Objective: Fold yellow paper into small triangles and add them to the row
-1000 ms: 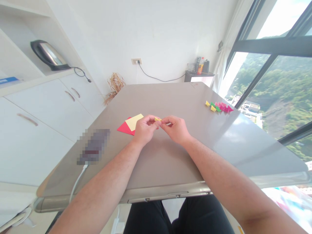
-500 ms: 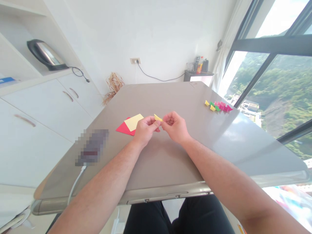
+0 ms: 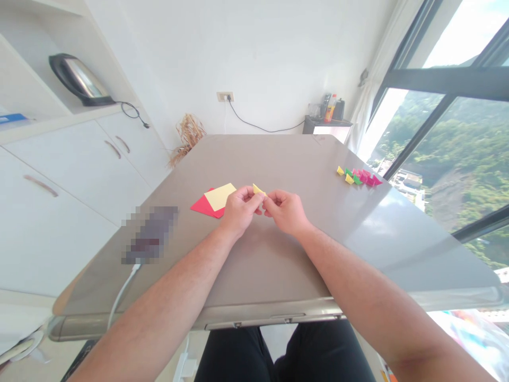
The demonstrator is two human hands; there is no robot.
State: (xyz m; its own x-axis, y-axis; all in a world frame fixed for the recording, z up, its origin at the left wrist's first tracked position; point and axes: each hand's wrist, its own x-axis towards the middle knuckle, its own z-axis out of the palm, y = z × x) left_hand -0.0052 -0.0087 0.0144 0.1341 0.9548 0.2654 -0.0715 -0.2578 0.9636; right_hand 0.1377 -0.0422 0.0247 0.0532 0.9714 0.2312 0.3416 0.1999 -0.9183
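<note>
A small folded piece of yellow paper (image 3: 258,189) is held up above the middle of the table, its pointed end showing over the fingertips. My left hand (image 3: 241,209) is closed, pinching the paper between thumb and fingers. On its other side my right hand (image 3: 285,209) is also closed, its thumb and fingertips gripping the right end. The fingers hide most of the folded paper. Just left of my left hand lie flat sheets: a pale yellow sheet (image 3: 219,197) on top of a red sheet (image 3: 203,206).
Several small folded paper pieces (image 3: 358,176) in yellow, green and pink stand at the table's right side. A blurred-out dark device (image 3: 153,236) with a white cable (image 3: 124,292) lies on the left. The grey table (image 3: 270,159) reaches toward the wall; a kettle (image 3: 81,79) stands on a shelf.
The view has shifted slightly. Both hands stay together on the folded yellow paper, with the right fingers drawn in a little closer around its end.
</note>
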